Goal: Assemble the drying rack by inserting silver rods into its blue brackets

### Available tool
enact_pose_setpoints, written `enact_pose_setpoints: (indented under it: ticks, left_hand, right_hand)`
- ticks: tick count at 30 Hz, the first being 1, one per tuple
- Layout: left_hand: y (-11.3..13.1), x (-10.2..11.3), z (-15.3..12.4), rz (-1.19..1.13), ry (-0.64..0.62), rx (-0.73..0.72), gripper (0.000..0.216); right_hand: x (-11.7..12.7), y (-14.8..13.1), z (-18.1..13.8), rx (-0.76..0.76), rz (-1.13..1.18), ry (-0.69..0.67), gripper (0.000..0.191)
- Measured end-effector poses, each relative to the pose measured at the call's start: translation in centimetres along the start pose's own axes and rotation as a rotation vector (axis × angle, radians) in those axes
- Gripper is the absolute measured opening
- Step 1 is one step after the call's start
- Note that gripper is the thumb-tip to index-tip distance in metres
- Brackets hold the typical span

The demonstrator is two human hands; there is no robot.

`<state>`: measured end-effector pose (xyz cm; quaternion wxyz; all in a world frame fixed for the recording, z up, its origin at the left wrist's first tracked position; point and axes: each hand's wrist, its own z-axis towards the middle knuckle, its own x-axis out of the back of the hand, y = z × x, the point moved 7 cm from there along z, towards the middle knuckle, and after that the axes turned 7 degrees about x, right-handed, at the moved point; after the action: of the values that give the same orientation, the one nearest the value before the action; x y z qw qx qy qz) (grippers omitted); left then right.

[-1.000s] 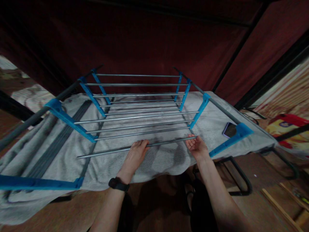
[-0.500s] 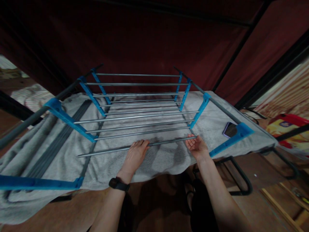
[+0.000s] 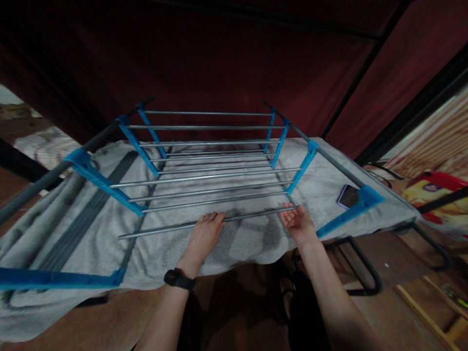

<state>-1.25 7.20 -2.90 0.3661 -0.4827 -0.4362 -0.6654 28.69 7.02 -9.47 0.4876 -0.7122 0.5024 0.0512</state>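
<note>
A loose grey metal rod (image 3: 157, 231) lies across my two hands, in front of a partly built rack. My left hand (image 3: 206, 231) is wrapped over the rod near its middle. At the rod's right end, my right hand (image 3: 298, 223) holds it with the palm turned up. The rack has blue plastic brackets (image 3: 300, 167), with several rods (image 3: 204, 178) running between them and grey side tubes (image 3: 340, 166). Nearest me, a blue bracket (image 3: 347, 214) on the right and another blue bracket (image 3: 58, 279) on the left have no rod between them.
The rack lies on a grey cloth (image 3: 237, 248) over a low surface. A bundle of grey rods (image 3: 87, 214) rests at the left. To the right is a phone (image 3: 348, 196); beyond the edge stands a red and yellow bag (image 3: 435, 195). A dark red panel (image 3: 219, 58) rises behind.
The left side of the rack, with its near bracket, has shifted very slightly outward. Both hands keep their hold on the rod, almost unmoved.
</note>
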Motion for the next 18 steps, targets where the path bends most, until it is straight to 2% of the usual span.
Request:
enact_pose_setpoints:
  ticks: [18]
  left_hand:
    - [-0.10,-0.21,0.02,-0.002,-0.034,0.018,0.022]
  right_hand:
    - [-0.08,0.05,-0.05,0.019,0.004,-0.023,0.024]
